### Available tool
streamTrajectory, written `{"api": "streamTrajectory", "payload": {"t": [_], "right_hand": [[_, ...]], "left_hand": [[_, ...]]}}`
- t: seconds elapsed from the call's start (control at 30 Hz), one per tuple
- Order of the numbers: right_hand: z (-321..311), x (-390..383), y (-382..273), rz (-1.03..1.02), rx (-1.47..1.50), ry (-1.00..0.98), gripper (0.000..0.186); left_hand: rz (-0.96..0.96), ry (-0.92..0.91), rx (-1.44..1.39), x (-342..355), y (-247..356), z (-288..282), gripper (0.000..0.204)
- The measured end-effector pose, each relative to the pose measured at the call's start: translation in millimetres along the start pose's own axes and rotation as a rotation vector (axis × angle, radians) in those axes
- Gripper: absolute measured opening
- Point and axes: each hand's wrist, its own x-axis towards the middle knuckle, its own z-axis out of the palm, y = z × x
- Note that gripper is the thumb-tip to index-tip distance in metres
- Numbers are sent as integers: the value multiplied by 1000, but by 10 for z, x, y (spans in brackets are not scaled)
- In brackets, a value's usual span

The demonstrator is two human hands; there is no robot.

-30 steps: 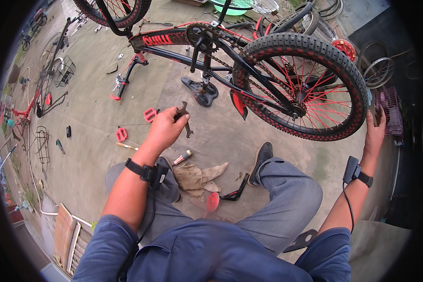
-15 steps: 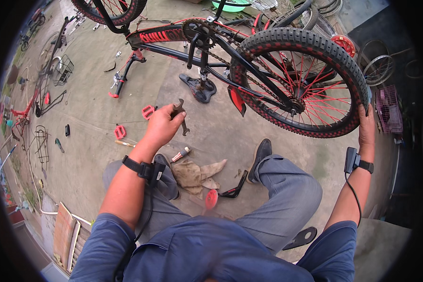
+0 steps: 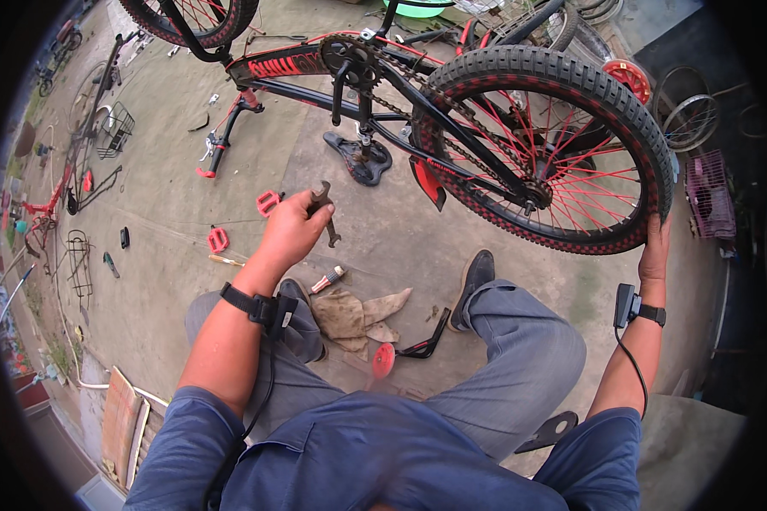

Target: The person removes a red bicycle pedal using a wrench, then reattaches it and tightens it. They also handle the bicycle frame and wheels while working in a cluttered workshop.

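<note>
An upside-down black-and-red bicycle [image 3: 285, 66] rests with its saddle [image 3: 360, 159] on the ground. My left hand [image 3: 293, 228] is closed round a dark open-ended wrench [image 3: 325, 211], held in the air clear of the bike. At the right, my right hand [image 3: 654, 250] grips the lower outer edge of the rear wheel's knobby tire [image 3: 590, 246]; its fingers are partly hidden by the tire. Red spokes [image 3: 590, 198] and the chain [image 3: 452, 109] show beside the black frame.
Red pedals [image 3: 218, 238], a screwdriver [image 3: 227, 260] and a stubby-handled tool [image 3: 328, 279] lie left of centre. Between my feet are a dirty cloth [image 3: 343, 316], a black crank-like piece [image 3: 429, 341] and a red disc [image 3: 383, 361]. A pink wire crate [image 3: 709, 196] stands far right.
My right hand has slid down along the tire, toward me. The rear wheel's spokes have shifted slightly. The left hand keeps its hold on the wrench, almost still.
</note>
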Motion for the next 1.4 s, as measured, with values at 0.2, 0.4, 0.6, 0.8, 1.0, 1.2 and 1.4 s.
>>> {"api": "streamTrajectory", "payload": {"t": [0.2, 0.4, 0.6, 0.8, 1.0, 1.2, 1.4], "right_hand": [[12, -115, 125, 20, 28, 22, 65], [5, -288, 233, -3, 18, 50, 66], [19, -286, 43, -38, -63, 60, 60], [97, 38, -743, -159, -363, 21, 52], [438, 233, -1425, -162, -513, -15, 58], [509, 372, -1790, -64, -521, -172, 53], [264, 650, -1605, -20, -318, -494, 68]], "left_hand": [[-4, -15, 24, 27, 53, 20, 20], [-2, -17, 64, 58, 129, 26, 21], [-18, -6, 80, 56, 239, 23, 25], [22, 82, 56, 27, 196, 28, 26], [-62, 106, -427, 4, 155, 13, 27], [-213, 37, -836, -9, 356, 54, 18], [-391, -199, -928, 77, 828, 268, 15]]}}
